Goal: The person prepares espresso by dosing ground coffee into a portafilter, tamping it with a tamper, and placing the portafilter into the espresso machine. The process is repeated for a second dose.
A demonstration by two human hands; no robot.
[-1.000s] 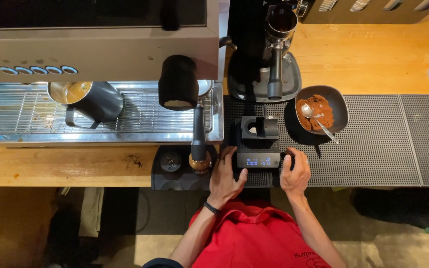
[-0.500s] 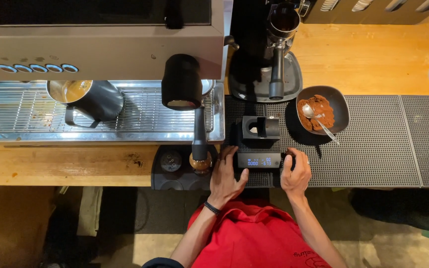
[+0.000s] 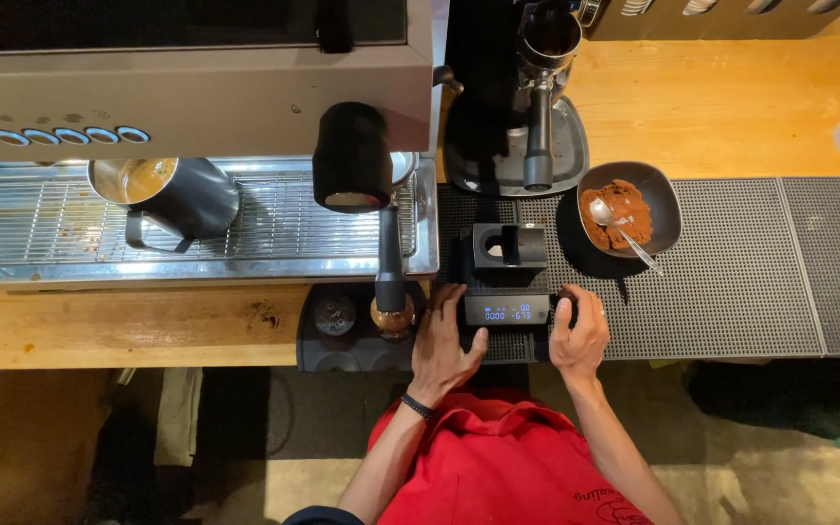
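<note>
While the small black scale (image 3: 506, 309) is sitting at the near edge of the dark ribbed mat (image 3: 731, 282), with its lit display facing the person, both hands are bracketing it, seemingly to steady or square it. The left hand (image 3: 447, 342) is lying against the scale's left end, its fingers (image 3: 451, 303) loosely spread and flat rather than pinching, the thumb angling toward the display. The right hand (image 3: 580, 335) is cupping the right end, its fingers (image 3: 590, 309) curling together around the corner; whether they are actually gripping it I cannot tell. On top of the scale a black square cup (image 3: 507, 245) is resting, placed there apparently for weighing; what it is holding is too dark to tell. Just right of it, on the mat, a dark bowl (image 3: 660, 194) is holding brown powder with a metal spoon (image 3: 619, 228) lying in it, handle pointing toward the person. Left of the scale a portafilter (image 3: 391, 262) is lying with its wooden-tipped handle over a black tamping pad (image 3: 337, 335), its basket up by the espresso machine (image 3: 187, 87). On the machine's drip tray (image 3: 41, 219) a steel pitcher (image 3: 172, 194) is standing, showing some brownish liquid inside. Behind the scale a grinder (image 3: 517, 97) is standing on the wooden surface (image 3: 731, 97).
</note>
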